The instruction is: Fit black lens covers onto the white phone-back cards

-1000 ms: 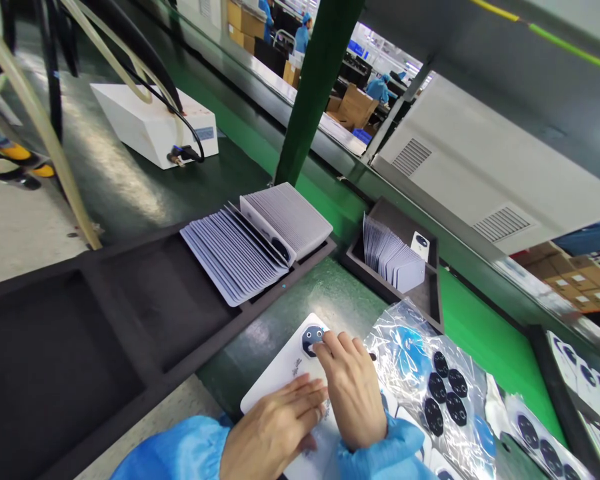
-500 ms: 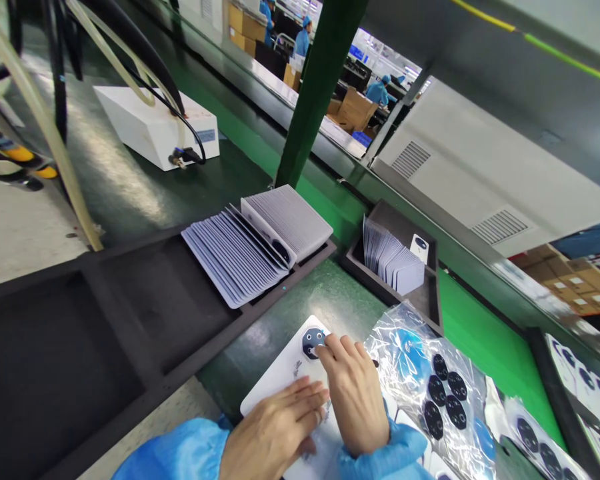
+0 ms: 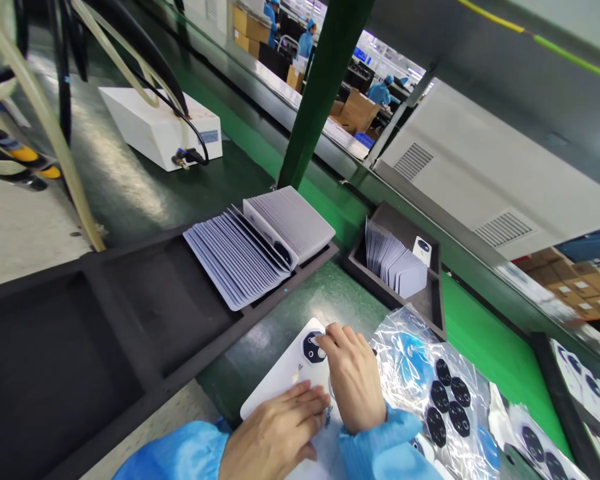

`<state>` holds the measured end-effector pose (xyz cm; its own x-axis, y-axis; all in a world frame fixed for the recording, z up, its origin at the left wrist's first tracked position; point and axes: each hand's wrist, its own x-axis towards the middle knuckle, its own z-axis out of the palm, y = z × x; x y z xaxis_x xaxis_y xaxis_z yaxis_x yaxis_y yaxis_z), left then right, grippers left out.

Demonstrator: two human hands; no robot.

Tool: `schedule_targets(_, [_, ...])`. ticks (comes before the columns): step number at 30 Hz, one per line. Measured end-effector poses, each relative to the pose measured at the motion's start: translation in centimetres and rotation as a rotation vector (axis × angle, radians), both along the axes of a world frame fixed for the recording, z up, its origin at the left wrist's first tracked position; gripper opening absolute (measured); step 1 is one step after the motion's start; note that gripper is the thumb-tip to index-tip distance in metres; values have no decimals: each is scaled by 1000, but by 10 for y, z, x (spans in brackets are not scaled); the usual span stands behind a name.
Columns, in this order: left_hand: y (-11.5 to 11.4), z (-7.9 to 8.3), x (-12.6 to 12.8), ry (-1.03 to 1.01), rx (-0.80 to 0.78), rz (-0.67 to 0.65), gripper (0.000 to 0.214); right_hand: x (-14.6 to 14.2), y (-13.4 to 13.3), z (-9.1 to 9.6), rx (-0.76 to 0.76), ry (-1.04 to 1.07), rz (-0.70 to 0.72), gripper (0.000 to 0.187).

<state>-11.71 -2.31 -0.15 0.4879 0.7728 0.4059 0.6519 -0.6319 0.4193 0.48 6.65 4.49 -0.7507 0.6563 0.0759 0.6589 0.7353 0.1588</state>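
A white phone back cover (image 3: 273,383) lies slantwise on the green bench in front of me. On its upper corner sits a dark round camera piece (image 3: 311,347) with small ringed holes. My left hand (image 3: 283,427) rests flat across the cover, fingers stretched out and side by side. My right hand (image 3: 354,379) is curled, its fingertips pressed at the right edge of the camera piece; whether anything is pinched in them is hidden. To the right, a clear plastic bag or sheet (image 3: 397,327) bears several loose dark round pieces (image 3: 439,396).
A black divided tray (image 3: 145,313) holds a row of upright covers (image 3: 237,260). A smaller tray (image 3: 443,313) behind contains more covers (image 3: 395,260). A green post (image 3: 325,93) rises behind them. At the left stand a white box (image 3: 163,127) and hanging hoses (image 3: 45,113).
My right hand's fingertips have shifted slightly up on the camera piece. My left hand stays flat on the cover, and the whole view has moved a little.
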Motion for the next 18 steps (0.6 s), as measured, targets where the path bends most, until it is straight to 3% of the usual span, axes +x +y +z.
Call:
schedule_targets(7, [-1,-10,3,-65,-64,-11,37,-1,-1,-1,40,-17,56,13])
schedule_targets(18, [0,2,1,36,-64,-4,38,1,1,-2,33,14,59,17])
